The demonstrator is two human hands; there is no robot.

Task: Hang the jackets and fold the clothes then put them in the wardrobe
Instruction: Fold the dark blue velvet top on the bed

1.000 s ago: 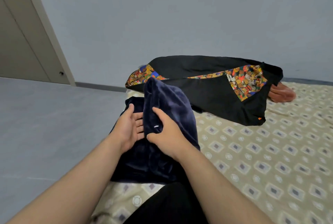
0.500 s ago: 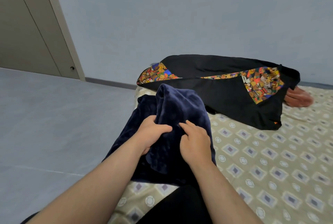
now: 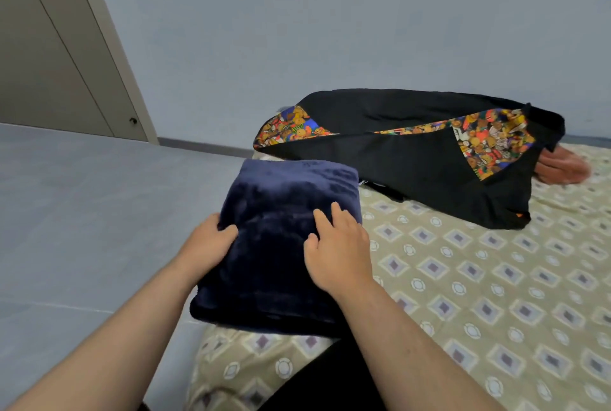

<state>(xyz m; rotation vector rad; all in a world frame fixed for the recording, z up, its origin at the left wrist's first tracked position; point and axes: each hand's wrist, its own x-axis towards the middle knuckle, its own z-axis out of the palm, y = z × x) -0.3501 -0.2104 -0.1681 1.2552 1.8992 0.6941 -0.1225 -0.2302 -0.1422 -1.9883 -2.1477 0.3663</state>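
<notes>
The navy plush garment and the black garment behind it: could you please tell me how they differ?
The navy plush garment is folded into a compact block; the black garment lies spread out, unfolded. The navy one is plain; the black one shows colourful printed panels. The left hand and right hand touch the navy one, not the black one. Both lie on the patterned bed.

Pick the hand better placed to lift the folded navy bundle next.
Probably left. The left hand grips the folded navy bundle by its side edge, thumb on top; the right hand only rests flat on top.
</notes>
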